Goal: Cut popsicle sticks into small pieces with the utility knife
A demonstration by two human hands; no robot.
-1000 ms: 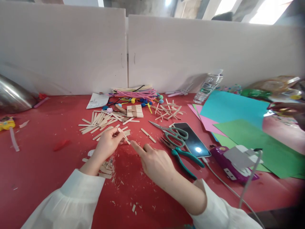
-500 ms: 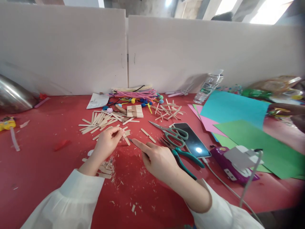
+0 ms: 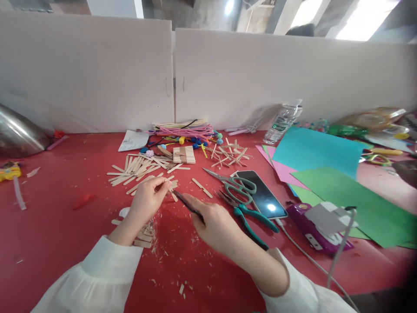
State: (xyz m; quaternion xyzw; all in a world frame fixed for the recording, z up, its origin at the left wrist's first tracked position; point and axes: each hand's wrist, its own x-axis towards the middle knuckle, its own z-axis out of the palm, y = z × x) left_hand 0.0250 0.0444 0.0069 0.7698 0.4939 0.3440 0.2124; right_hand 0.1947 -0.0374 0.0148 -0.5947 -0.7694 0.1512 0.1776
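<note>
My left hand (image 3: 146,198) pinches a small wooden craft stick (image 3: 174,196) between thumb and fingertips, just above the red table. From the right, my right hand (image 3: 216,221) grips a slim dark knife (image 3: 186,201), its tip close to the stick. I cannot tell whether the blade touches the wood. A heap of craft sticks (image 3: 138,167) lies beyond my left hand. Another stick (image 3: 202,188), notched near its middle, rests beyond the knife. Wood shavings (image 3: 158,243) are scattered below my hands, with several sticks (image 3: 142,243) partly hidden under my left wrist.
Scissors (image 3: 239,190), teal-handled pliers (image 3: 256,216) and a phone (image 3: 262,194) lie right of my right hand. Farther right are coloured paper (image 3: 321,150) and a purple device (image 3: 312,230) with a cable. A plastic bottle (image 3: 282,124) leans by the white partition (image 3: 244,78).
The knife has tilted in my right hand, so more of its dark length shows. My left hand keeps its pinch on the stick. At the far right, another person's hand has drawn back.
</note>
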